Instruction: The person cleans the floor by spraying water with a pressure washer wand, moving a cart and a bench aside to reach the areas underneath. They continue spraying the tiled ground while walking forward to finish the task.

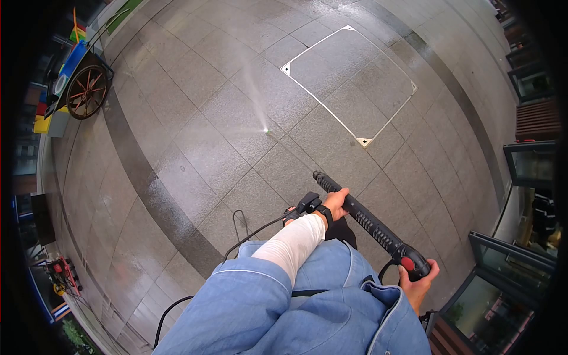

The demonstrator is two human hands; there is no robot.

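The black washer lance (370, 223) slants across in front of the person's lap, its front end pointing out over the paving. The left hand (335, 202) is wrapped round its forward barrel. The right hand (419, 285) is closed round the rear grip, just under a red button (407, 264). A fan of spray (255, 94) strikes the wet stone paving (195, 148) beyond.

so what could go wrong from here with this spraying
The hose loops on the ground right by the legs, so a step back might catch it. The paving is wet and shiny, so it could be slippery. The left hand and right hand both grip the wand; loosening one might let the jet swing.
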